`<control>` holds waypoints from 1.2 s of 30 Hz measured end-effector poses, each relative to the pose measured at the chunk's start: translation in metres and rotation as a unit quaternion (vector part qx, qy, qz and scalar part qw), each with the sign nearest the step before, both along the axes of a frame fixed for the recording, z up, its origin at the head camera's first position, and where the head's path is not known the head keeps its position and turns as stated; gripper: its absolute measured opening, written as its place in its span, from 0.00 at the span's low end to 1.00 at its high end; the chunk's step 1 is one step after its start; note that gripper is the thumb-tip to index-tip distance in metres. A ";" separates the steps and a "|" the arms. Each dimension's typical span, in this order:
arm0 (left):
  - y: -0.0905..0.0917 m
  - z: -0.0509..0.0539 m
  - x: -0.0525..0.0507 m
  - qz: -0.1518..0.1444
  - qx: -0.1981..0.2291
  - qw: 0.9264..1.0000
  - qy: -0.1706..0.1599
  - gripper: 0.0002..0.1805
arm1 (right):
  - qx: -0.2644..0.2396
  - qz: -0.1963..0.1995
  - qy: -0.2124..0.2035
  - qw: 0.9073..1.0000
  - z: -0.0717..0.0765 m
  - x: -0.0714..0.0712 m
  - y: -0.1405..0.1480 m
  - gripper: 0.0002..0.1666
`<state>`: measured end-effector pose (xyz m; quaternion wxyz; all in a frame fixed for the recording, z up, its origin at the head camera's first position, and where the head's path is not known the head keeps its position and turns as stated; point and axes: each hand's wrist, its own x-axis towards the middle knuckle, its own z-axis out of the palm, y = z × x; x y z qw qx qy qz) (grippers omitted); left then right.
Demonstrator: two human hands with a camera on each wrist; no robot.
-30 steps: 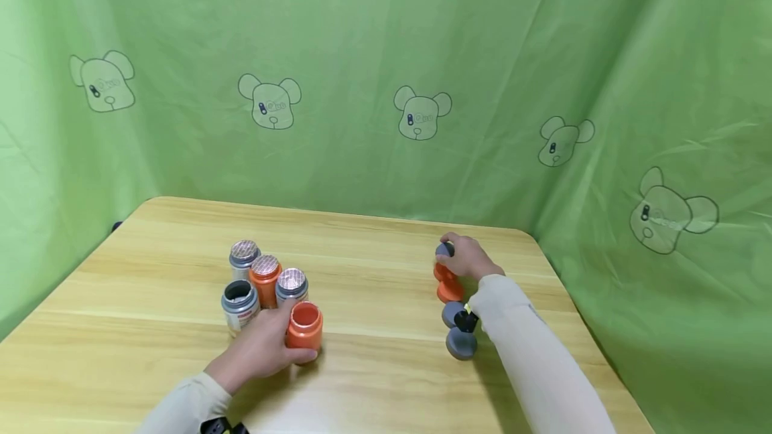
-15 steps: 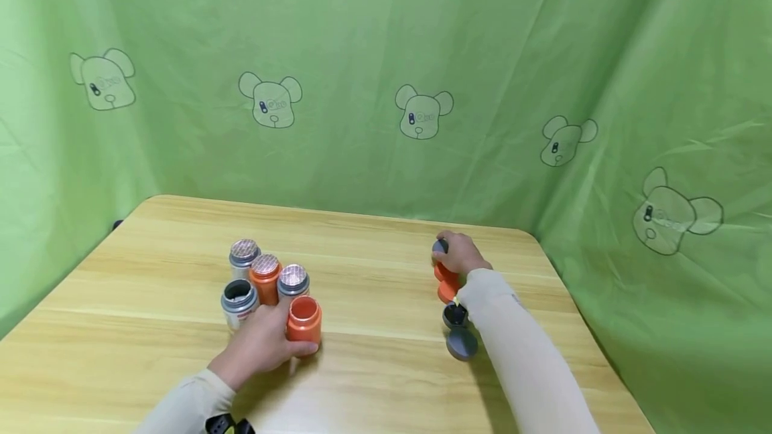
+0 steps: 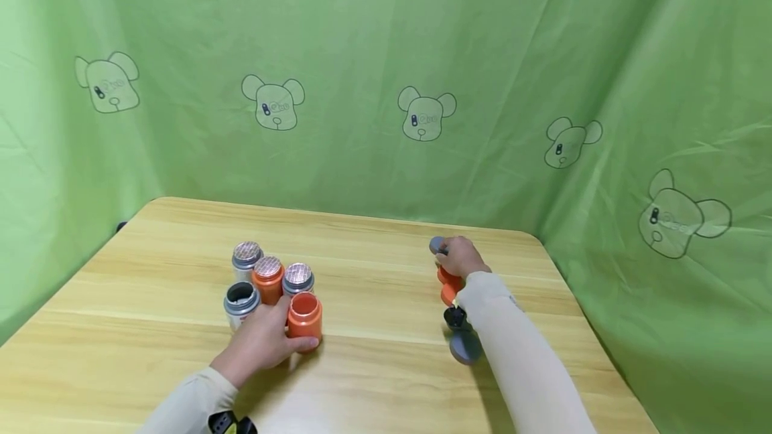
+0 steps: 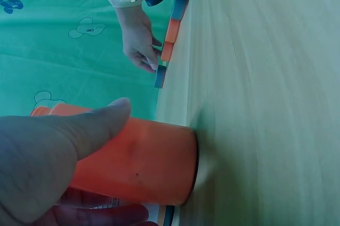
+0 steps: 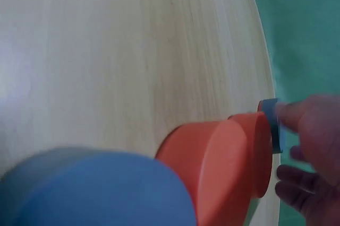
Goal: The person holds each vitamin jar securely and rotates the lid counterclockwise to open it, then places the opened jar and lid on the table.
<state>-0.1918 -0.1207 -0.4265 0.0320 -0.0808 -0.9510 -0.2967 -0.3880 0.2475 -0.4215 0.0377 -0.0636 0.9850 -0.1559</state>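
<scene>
In the head view my left hand (image 3: 261, 342) holds an open orange jar (image 3: 305, 321) on the table, thumb along its near side and fingers behind it. The jar (image 4: 141, 162) stands on the tabletop in the left wrist view. At the far right my right hand (image 3: 462, 257) has its fingertips at the edge of a grey lid (image 3: 437, 244). One finger meets that lid (image 5: 271, 122) in the right wrist view; the other fingers are bent and apart from it. Two orange lids (image 3: 449, 293) lie next to this hand, partly hidden by it.
Behind the left hand stand three foil-sealed jars, one of them orange (image 3: 268, 281), and an unsealed grey-rimmed jar (image 3: 242, 301). A grey lid (image 3: 465, 347) lies nearest on the right; another is mostly covered by the wrist camera (image 3: 455, 317). Green curtains (image 3: 350, 173) surround the wooden table (image 3: 374, 380).
The far grey lid has shifted slightly left and away, and more of it shows beyond my right fingers. My left hand stays on the orange jar, which has barely moved.
</scene>
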 end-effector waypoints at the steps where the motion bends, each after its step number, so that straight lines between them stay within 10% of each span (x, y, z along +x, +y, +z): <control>1: 0.000 0.000 0.000 -0.001 0.000 1.000 -0.001 0.44 | 0.005 0.000 -0.004 1.000 0.000 0.001 0.000 0.24; 24: 0.001 0.005 -0.005 -0.017 -0.023 1.000 0.008 0.44 | 0.016 -0.010 -0.017 1.000 0.005 0.014 0.011 0.23; 36: -0.011 0.020 0.018 -0.026 -0.022 0.999 -0.001 0.36 | -0.055 0.013 0.111 0.992 0.037 0.095 0.018 0.17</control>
